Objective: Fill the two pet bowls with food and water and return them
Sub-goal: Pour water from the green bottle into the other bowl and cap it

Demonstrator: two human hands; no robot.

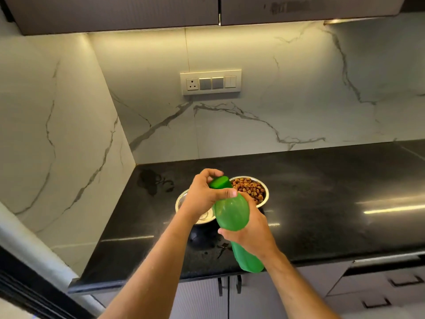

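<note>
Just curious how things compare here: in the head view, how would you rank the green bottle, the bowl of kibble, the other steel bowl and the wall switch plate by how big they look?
1. Green bottle, though it is nearest the camera.
2. Switch plate.
3. Kibble bowl and steel bowl: unsure, both partly hidden behind the hands and bottle.

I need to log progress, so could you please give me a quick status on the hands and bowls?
Left hand grips bottle cap; right hand holds green bottle. Kibble bowl full; second bowl partly hidden. Nothing blocking.

glossy black countertop (322,192), shiny metal bowls (264,192), translucent green plastic bottle (232,212)
</note>
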